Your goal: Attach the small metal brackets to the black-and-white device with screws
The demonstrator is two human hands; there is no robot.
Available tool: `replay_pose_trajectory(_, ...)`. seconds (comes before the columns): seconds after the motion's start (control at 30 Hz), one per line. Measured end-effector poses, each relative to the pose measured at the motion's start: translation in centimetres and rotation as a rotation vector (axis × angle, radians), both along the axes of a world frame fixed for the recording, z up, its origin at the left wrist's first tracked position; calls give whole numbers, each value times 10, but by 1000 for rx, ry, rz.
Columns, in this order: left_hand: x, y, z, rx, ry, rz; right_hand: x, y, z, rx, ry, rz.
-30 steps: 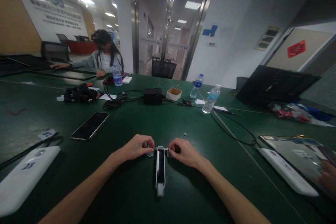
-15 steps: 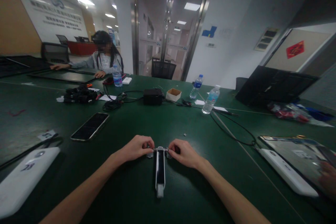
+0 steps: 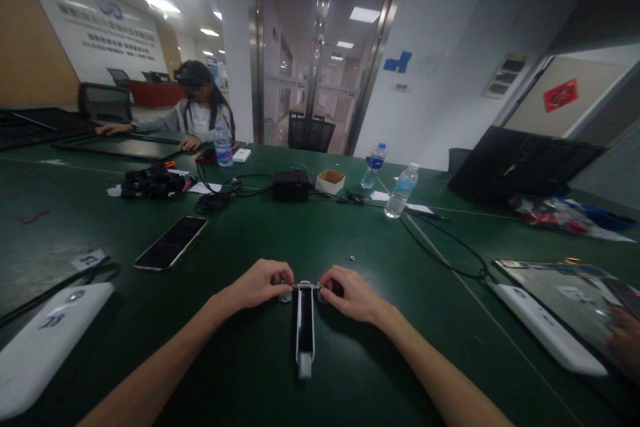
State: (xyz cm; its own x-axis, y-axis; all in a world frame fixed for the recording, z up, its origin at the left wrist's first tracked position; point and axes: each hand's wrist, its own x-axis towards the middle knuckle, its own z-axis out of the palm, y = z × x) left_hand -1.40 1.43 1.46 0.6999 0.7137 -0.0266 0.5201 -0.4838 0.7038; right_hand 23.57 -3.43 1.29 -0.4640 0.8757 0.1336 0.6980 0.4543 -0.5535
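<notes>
A long, narrow device with a white frame and a dark middle lies on the green table, pointing toward me. A pale grey block forms its near end. Across its far end runs a thin metal crossbar. My left hand is closed, thumb and finger pinched at the bar's left end. At the right end, my right hand pinches in the same way. Small metal plates show under the fingertips, partly hidden. Beyond my right hand lies a small ring-like nut.
A phone lies to the left, near a white power bank-like case. Bottles, a black box, a small open box and cables stand farther back. At right, another person's hand touches a flat panel.
Almost nothing differs. Both hands keep their pinch at the crossbar's ends, with only a slight shift of the fingers and the view.
</notes>
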Motion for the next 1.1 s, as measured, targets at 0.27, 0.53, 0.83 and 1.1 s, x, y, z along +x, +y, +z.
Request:
replay_pose_trajectory(0.27,1,0,2,1,19,11,0,0,-2,11,2,-2)
replay_pose_trajectory(0.53,2,-1,2,4,22,18,1,3,-8,50,3,4)
replay_pose_trajectory(0.83,1,-1,3,-6,13,11,1,0,-4,40,-39,3)
replay_pose_trajectory(1.1,0,0,0,-5,16,12,1,0,-5,67,-59,7)
